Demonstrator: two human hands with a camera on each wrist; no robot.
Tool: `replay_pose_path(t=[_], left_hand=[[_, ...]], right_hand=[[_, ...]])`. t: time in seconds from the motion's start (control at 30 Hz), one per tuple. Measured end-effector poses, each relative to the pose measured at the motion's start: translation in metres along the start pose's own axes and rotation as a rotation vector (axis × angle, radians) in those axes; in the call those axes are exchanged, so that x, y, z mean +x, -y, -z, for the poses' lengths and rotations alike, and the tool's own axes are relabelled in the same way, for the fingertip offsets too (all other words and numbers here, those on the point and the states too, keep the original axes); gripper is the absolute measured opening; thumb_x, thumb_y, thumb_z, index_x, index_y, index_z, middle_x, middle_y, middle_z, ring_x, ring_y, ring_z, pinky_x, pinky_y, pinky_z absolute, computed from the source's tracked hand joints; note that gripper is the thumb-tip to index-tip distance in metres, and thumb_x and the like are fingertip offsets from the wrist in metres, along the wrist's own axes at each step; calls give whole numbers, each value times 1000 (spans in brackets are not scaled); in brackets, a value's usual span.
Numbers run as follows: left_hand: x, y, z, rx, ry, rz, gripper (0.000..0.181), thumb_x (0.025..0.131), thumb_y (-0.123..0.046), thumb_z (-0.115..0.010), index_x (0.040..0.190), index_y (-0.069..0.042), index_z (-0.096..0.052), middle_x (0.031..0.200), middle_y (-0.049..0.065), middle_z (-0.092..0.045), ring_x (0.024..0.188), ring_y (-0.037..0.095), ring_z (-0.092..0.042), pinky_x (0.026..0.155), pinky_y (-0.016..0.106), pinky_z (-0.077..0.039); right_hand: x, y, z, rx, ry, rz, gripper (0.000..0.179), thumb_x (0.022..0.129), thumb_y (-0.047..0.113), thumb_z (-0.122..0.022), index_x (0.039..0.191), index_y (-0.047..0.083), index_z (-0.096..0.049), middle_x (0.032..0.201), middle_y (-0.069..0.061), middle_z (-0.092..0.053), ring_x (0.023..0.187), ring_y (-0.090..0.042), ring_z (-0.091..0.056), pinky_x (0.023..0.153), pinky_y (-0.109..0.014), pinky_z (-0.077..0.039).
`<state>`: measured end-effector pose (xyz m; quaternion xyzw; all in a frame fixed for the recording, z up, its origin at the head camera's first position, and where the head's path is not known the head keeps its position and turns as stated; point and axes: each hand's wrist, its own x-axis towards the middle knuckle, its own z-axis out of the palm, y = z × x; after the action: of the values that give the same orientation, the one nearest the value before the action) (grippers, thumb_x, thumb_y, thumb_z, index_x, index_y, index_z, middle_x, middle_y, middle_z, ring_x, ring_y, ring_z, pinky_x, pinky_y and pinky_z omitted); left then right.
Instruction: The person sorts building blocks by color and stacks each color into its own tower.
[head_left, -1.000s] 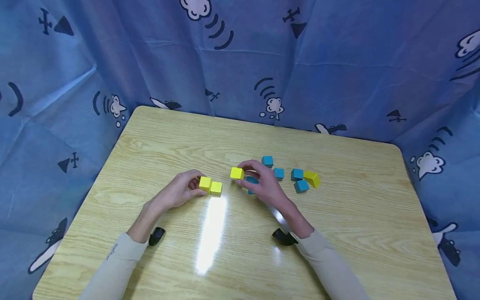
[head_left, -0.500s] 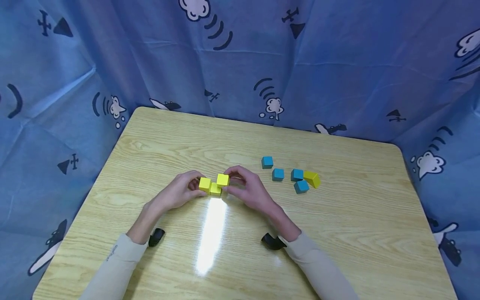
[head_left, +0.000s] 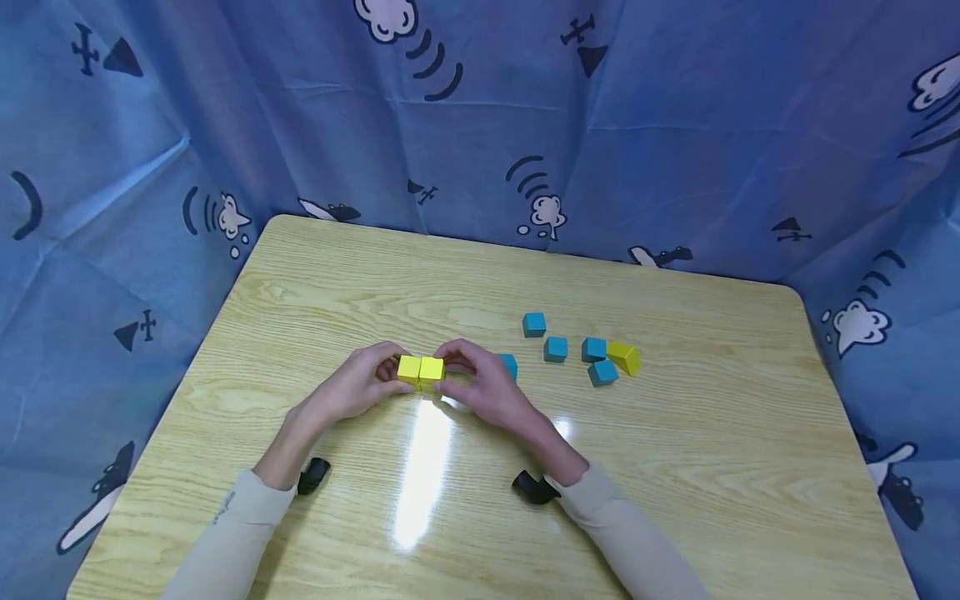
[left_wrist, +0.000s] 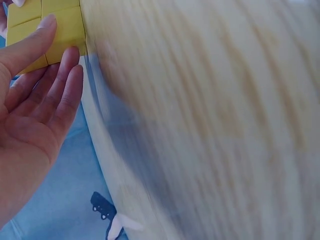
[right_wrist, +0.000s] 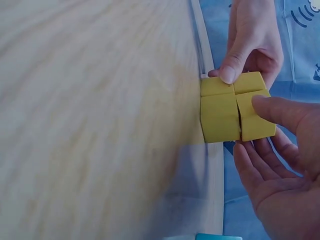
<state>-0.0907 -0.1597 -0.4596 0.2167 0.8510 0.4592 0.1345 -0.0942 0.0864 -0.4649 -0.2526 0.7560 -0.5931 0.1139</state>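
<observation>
My left hand (head_left: 358, 385) grips a stack of yellow cubes (head_left: 408, 367) from its left side, the thumb (left_wrist: 36, 42) lying across the seam between upper and lower cubes. From the other side my right hand (head_left: 486, 390) pinches another yellow cube (right_wrist: 262, 120) between thumb and fingers. That cube sits over a lower yellow cube (right_wrist: 220, 119), a thin wedge of gap showing between them. Together the yellow cubes form a block, two wide and two high. A blue cube (head_left: 510, 365) shows partly from behind my right hand.
Several more blue cubes (head_left: 556, 350) lie to the right on the wooden table (head_left: 712, 417). Against two of them rests a yellow wedge-shaped block (head_left: 624, 358). Black wrist devices (head_left: 536, 488) show under the forearms. A blue patterned cloth (head_left: 480, 125) hangs behind the table.
My right hand has moved left with its yellow cube and lowered it onto the lower right yellow cube. The left hand has kept its place at the stack.
</observation>
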Motion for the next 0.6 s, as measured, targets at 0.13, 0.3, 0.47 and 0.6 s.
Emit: replay_pose_path(t=[0.13,0.3,0.47,0.6], left_hand=[[1,0,-1,-7,0,-3,36,87,-3,-81,119,2,-66,98,5,-66,83,16,-62,74,30,-56],[2,-1,0,0,1,0,35,87,-3,-81,118,1,-66,98,5,-66,82,16,-62,74,30,-55],[2,-2,0,-1,7,6,35,87,-3,-81,118,1,-66,98,5,-66,83,16,-61,73,30,-55],[1,-2,0,-2,5,3,34,87,-2,-81,117,1,-67,97,5,-66,82,16,-62,73,29,-55]], right_hand=[[0,0,-2,-39,1,-14,39,87,-9,-77,120,-2,-60,118,-16,-66,113,-29,-67,101,-39,-53],[1,2,-5,-138,10,-13,42,85,-11,-78,121,-1,-59,120,-15,-66,112,-26,-67,98,-36,-55],[1,3,-7,-235,2,-6,41,85,-8,-79,120,1,-60,119,-10,-66,110,-22,-67,96,-33,-55],[1,3,-8,-257,1,14,41,86,-7,-79,120,2,-60,118,-9,-66,109,-21,-67,96,-34,-55]])
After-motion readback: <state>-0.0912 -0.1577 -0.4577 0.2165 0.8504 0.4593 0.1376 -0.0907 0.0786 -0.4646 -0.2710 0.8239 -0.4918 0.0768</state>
